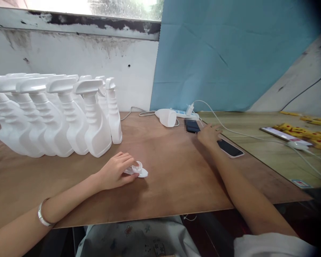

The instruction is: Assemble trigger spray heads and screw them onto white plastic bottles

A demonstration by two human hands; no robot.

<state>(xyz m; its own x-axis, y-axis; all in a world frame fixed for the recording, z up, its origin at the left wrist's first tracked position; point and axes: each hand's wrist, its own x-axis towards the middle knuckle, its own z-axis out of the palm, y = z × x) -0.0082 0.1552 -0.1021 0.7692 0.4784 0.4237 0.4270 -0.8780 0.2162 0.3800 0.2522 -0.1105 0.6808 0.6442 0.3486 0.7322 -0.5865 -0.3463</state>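
My left hand is closed around a small white plastic spray head, its fingers and thumb at the round collar. The piece lies low over the brown tabletop, and part of it is hidden under the fingers. Farther right, my right hand lies with fingers stretched out between a dark phone and a phone in a pink case. Its fingertips are beside the dark phone; I cannot tell whether they touch it. White spray bottles stand upright in rows left of my left hand.
A white bottle lies on its side near a power strip with a plugged-in charger. White cables cross to the right-hand table, where another phone lies by yellow items. A blue cloth hangs behind.
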